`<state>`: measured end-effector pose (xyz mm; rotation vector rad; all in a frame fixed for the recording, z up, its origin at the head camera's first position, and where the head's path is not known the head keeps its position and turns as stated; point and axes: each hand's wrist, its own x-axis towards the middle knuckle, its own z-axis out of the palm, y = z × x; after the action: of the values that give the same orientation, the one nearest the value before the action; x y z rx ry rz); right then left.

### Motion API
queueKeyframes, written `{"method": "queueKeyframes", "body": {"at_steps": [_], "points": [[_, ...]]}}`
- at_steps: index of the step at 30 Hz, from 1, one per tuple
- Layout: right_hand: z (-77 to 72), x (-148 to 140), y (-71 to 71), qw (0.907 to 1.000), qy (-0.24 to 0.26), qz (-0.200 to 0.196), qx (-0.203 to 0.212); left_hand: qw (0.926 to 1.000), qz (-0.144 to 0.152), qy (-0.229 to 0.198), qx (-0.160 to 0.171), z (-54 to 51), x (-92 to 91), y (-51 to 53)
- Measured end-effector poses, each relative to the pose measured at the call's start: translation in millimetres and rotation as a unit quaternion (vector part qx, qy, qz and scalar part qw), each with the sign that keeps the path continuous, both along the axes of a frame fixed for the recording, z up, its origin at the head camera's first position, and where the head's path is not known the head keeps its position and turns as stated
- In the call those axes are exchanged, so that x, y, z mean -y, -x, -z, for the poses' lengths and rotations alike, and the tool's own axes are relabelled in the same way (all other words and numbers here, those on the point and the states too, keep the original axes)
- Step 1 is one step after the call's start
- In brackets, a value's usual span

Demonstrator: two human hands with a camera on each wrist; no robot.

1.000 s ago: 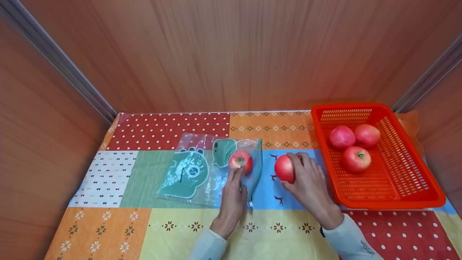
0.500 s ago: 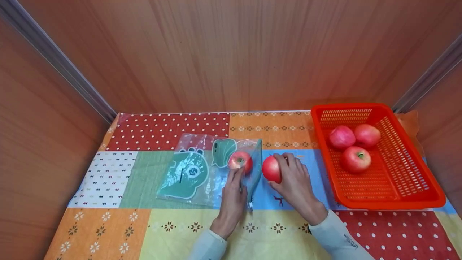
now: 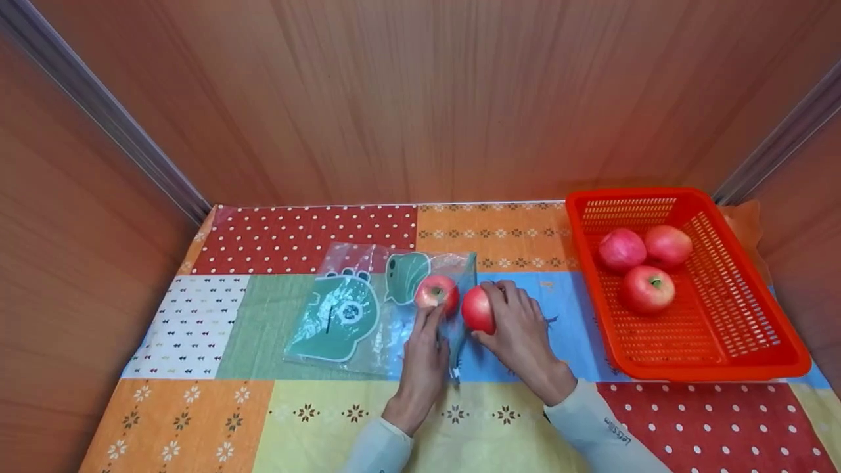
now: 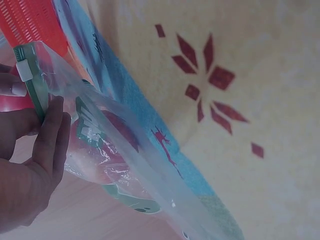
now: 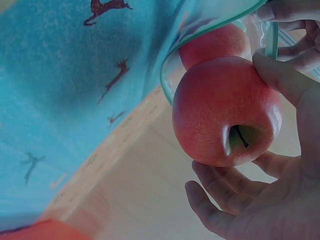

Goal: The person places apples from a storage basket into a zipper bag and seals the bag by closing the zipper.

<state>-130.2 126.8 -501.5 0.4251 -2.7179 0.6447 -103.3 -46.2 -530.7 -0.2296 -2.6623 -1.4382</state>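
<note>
A clear zip bag point(image 3: 387, 341) with green cartoon prints lies on the patchwork cloth, its green-edged mouth facing right. One red apple point(image 3: 433, 292) is inside it, near the mouth. My left hand point(image 3: 424, 368) pinches the bag's green edge, close to the white slider point(image 4: 24, 70) in the left wrist view. In my right hand point(image 3: 522, 335) a second apple point(image 5: 225, 110) is gripped between thumb and fingers, right at the bag's mouth. The right wrist view has the mouth parted, with the first apple behind the held one.
An orange-red plastic basket point(image 3: 713, 364) stands at the right with three apples point(image 3: 647, 289) in it. A wood-grain panel point(image 3: 407, 98) rises behind the cloth, and further panels close off the left and right sides.
My right hand has carried its apple leftward from beside the basket to the bag's mouth. The left hand and the bag have stayed in place.
</note>
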Motion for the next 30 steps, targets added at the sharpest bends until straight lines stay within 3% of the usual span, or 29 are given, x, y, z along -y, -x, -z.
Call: {"method": "queueKeyframes", "body": {"at_steps": [16, 26, 30], "points": [[10.3, 15.7, 5.0, 0.9997, -0.017, -0.003, 0.018, 0.9999, 0.008, 0.010, -0.010, -0.2, -2.1, 1.6], [12.7, 22.5, 6.6, 0.9996, -0.028, -0.001, 0.004, 0.9964, -0.009, 0.052, -0.066, 2.1, -2.3, 3.0], [13.4, 24.2, 8.1, 0.9997, -0.026, -0.002, -0.002, 0.9971, -0.003, 0.046, -0.061, 2.3, -2.5, 4.7]]}}
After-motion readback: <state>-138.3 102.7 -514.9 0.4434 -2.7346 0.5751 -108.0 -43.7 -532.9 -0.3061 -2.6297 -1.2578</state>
